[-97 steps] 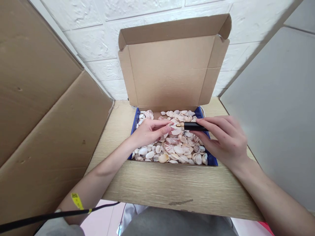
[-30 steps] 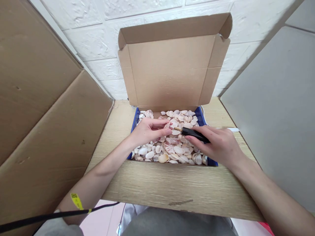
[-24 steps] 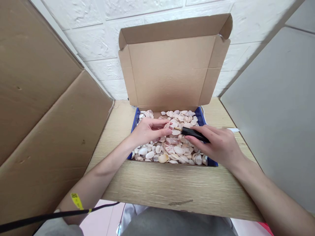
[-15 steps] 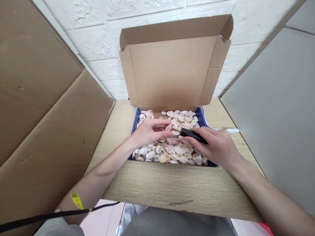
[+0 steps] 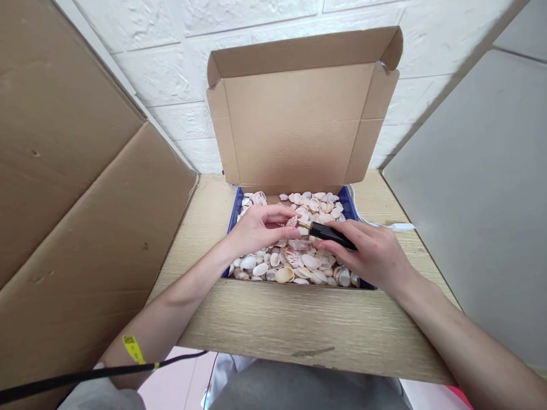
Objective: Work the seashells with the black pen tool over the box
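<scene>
Between thumb and fingers, my left hand (image 5: pixel 260 230) pinches a small pinkish seashell (image 5: pixel 292 222) above the open box. My right hand (image 5: pixel 371 247) grips a black pen-shaped rotary tool (image 5: pixel 331 234) with a thin brass-coloured tip. That tip points left and meets the shell's right edge, or lies very close to it; whether it touches I cannot tell. Below both hands, many loose seashells (image 5: pixel 311 262), white, cream and pink-striped, fill a cardboard box with blue sides (image 5: pixel 349 204). Part of the shells is hidden by my hands.
The box's brown lid (image 5: pixel 294 122) stands raised against the white brick wall (image 5: pixel 162 74). A cardboard panel (image 5: pixel 85 216) rises at the left, a grey panel (image 5: pixel 482 188) at the right. A white cable (image 5: pixel 363 220) lies right of the box on the wooden table (image 5: pixel 256 313).
The black tool and my right hand have shifted very slightly left, toward the shell. My left hand holds the shell in nearly the same place.
</scene>
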The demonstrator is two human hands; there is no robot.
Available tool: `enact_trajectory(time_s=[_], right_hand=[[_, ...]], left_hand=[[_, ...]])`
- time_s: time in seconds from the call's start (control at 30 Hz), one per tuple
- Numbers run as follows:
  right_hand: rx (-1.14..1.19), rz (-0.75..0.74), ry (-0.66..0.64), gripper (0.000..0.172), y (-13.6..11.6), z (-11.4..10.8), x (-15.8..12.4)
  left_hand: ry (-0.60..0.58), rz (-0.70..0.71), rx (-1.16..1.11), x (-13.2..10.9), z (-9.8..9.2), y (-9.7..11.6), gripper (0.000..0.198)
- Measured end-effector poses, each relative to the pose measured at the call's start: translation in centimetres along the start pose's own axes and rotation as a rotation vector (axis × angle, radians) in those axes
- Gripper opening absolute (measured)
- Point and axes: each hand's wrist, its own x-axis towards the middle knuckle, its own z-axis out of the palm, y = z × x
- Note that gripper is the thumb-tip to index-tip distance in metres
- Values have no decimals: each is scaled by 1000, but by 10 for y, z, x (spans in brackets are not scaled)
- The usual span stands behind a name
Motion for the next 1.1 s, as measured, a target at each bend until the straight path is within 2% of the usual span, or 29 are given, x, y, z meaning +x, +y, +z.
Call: enact_trajectory(time_s=[0.4, 0.63, 0.93, 1.1], right_hand=[[10, 9, -2, 35, 0, 1, 0], [36, -11, 2, 34, 1, 2, -2], [55, -46, -6, 34, 2, 2, -1], [63, -26, -13, 35, 3, 3, -3]], left_hand=[[-25, 56, -13, 0, -2, -4, 40], [-15, 15, 18, 0, -1, -2, 41], [-25, 66, 12, -1, -1, -3, 39], [-32, 45, 20, 0, -2, -3, 39]])
